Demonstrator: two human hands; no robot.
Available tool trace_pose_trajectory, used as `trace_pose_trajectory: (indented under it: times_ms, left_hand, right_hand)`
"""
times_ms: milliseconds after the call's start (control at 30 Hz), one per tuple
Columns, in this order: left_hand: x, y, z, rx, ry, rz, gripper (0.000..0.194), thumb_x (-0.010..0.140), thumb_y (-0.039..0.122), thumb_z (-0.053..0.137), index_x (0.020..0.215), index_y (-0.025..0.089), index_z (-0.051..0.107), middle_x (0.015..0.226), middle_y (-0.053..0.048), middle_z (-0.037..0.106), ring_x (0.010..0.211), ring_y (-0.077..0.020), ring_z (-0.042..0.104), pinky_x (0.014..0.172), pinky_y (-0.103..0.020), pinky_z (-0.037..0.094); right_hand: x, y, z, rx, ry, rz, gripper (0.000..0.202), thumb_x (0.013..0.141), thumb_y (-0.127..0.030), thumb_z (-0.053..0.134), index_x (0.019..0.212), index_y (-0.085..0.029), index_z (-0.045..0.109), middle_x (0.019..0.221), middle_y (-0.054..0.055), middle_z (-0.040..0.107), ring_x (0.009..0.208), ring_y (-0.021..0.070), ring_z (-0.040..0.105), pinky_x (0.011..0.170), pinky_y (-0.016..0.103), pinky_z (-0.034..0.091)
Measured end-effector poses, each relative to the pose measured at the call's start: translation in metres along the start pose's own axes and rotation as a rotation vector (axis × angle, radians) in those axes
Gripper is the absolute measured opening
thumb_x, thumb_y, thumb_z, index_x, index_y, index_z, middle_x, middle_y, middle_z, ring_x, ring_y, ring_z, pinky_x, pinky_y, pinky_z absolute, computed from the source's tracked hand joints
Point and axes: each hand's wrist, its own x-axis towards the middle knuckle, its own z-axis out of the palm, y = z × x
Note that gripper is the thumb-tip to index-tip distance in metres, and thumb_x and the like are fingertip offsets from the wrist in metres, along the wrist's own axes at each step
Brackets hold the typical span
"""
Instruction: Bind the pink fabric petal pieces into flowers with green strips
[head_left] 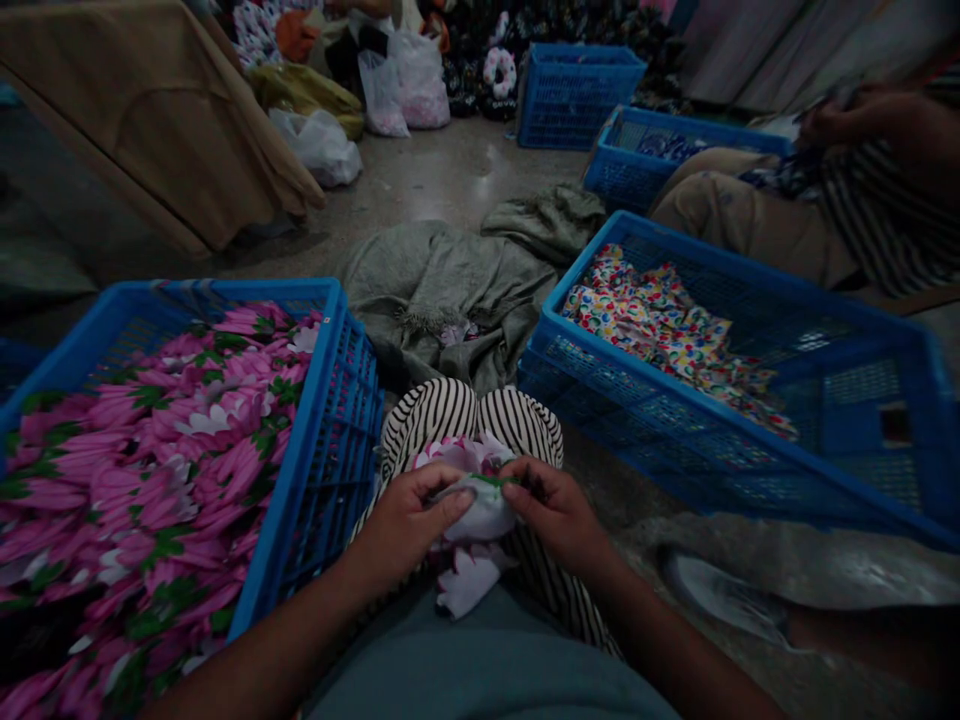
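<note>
Over my striped lap, my left hand [427,505] pinches the left side of a white and pink fabric flower piece [480,522] between thumb and fingers. Opposite it, my right hand [551,500] is closed on the green part at the right edge of the same piece. More white and pink petals hang below it and lie behind it on my knees. To my left stands a blue plastic crate [334,300] heaped with pink fabric flower pieces [180,430] that have green tips.
On the right, a blue crate [750,290] holds colourful dotted fabric pieces [667,330]. Grey-green sacking [450,275] lies on the floor ahead. Another person [862,190] in stripes sits at the upper right. More blue crates [577,95] and plastic bags [420,80] stand behind.
</note>
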Motion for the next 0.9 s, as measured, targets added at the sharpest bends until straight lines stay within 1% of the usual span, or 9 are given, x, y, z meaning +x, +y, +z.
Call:
trace_pose_trajectory:
  times_ms: [67, 167, 333, 467, 567, 667, 767, 833, 900]
  left_hand:
    - [0.001, 0.003, 0.005, -0.257, -0.045, -0.101, 0.019, 0.071, 0.03, 0.063, 0.075, 0.012, 0.06, 0.063, -0.001, 0.057, 0.053, -0.0093, 0.049, 0.051, -0.02, 0.037]
    - [0.002, 0.007, 0.009, -0.504, -0.11, -0.133, 0.014, 0.071, 0.025, 0.063, 0.074, 0.012, 0.057, 0.06, 0.0, 0.054, 0.051, -0.0078, 0.048, 0.051, -0.019, 0.035]
    - [0.002, 0.011, 0.012, -0.472, -0.058, -0.125, 0.019, 0.07, 0.027, 0.064, 0.064, 0.013, 0.054, 0.054, 0.002, 0.051, 0.049, -0.008, 0.048, 0.049, -0.019, 0.034]
    - [0.003, 0.013, 0.018, -0.506, -0.041, -0.048, 0.019, 0.069, 0.028, 0.066, 0.065, 0.014, 0.053, 0.055, 0.003, 0.053, 0.048, -0.0074, 0.046, 0.049, -0.019, 0.035]
    - [0.004, 0.014, 0.021, -0.526, -0.038, -0.039, 0.013, 0.072, 0.026, 0.063, 0.074, 0.016, 0.055, 0.058, 0.003, 0.055, 0.05, -0.0081, 0.049, 0.053, -0.02, 0.039]
    - [0.004, 0.013, 0.022, -0.455, -0.013, 0.006, 0.012, 0.074, 0.026, 0.06, 0.079, 0.016, 0.057, 0.065, 0.001, 0.059, 0.055, -0.0092, 0.051, 0.056, -0.021, 0.04]
    - [0.004, 0.013, 0.022, -0.348, 0.064, 0.04, 0.016, 0.075, 0.028, 0.06, 0.085, 0.016, 0.058, 0.068, 0.0, 0.059, 0.058, -0.0104, 0.052, 0.054, -0.021, 0.039]
    - [0.003, 0.014, 0.023, -0.279, 0.084, 0.047, 0.018, 0.074, 0.031, 0.06, 0.084, 0.016, 0.059, 0.068, 0.0, 0.058, 0.057, -0.0108, 0.052, 0.053, -0.021, 0.039]
    - [0.003, 0.016, 0.023, -0.211, 0.063, 0.071, 0.017, 0.074, 0.032, 0.06, 0.079, 0.016, 0.06, 0.066, 0.001, 0.056, 0.055, -0.0099, 0.05, 0.053, -0.021, 0.039]
  right_hand:
    - [0.004, -0.002, 0.002, 0.155, -0.029, 0.065, 0.027, 0.069, -0.041, 0.064, 0.07, -0.016, 0.055, 0.058, -0.003, 0.047, 0.051, 0.0092, 0.039, 0.048, 0.021, 0.03]
    - [0.009, -0.003, 0.004, 0.307, 0.008, 0.111, 0.031, 0.066, -0.044, 0.066, 0.069, -0.016, 0.053, 0.055, -0.005, 0.045, 0.045, 0.007, 0.035, 0.043, 0.019, 0.027]
    - [0.012, -0.008, 0.004, 0.201, -0.056, 0.065, 0.032, 0.069, -0.045, 0.063, 0.066, -0.016, 0.052, 0.054, -0.004, 0.044, 0.045, 0.0068, 0.034, 0.042, 0.019, 0.026]
    - [0.015, -0.01, 0.002, 0.204, 0.065, 0.036, 0.033, 0.069, -0.046, 0.063, 0.063, -0.017, 0.047, 0.05, -0.006, 0.039, 0.044, 0.0068, 0.03, 0.041, 0.019, 0.023]
    - [0.015, -0.012, -0.001, 0.188, 0.131, 0.011, 0.032, 0.074, -0.045, 0.058, 0.062, -0.018, 0.044, 0.05, -0.006, 0.036, 0.043, 0.0073, 0.027, 0.04, 0.019, 0.022]
    - [0.01, -0.018, -0.005, 0.004, 0.21, -0.144, 0.027, 0.079, -0.04, 0.053, 0.063, -0.019, 0.045, 0.053, -0.005, 0.037, 0.045, 0.009, 0.031, 0.042, 0.021, 0.025]
    - [0.005, -0.026, -0.009, -0.257, 0.274, -0.456, 0.013, 0.08, -0.029, 0.053, 0.071, -0.02, 0.052, 0.06, -0.002, 0.043, 0.054, 0.0126, 0.04, 0.051, 0.025, 0.031]
    - [0.003, -0.03, -0.009, -0.378, 0.217, -0.568, 0.006, 0.078, -0.024, 0.055, 0.083, -0.022, 0.057, 0.067, 0.0, 0.046, 0.06, 0.0144, 0.043, 0.055, 0.027, 0.034]
    - [0.003, -0.032, -0.007, -0.437, 0.119, -0.557, 0.012, 0.078, -0.021, 0.054, 0.09, -0.022, 0.057, 0.069, 0.0, 0.046, 0.06, 0.0144, 0.044, 0.055, 0.026, 0.034]
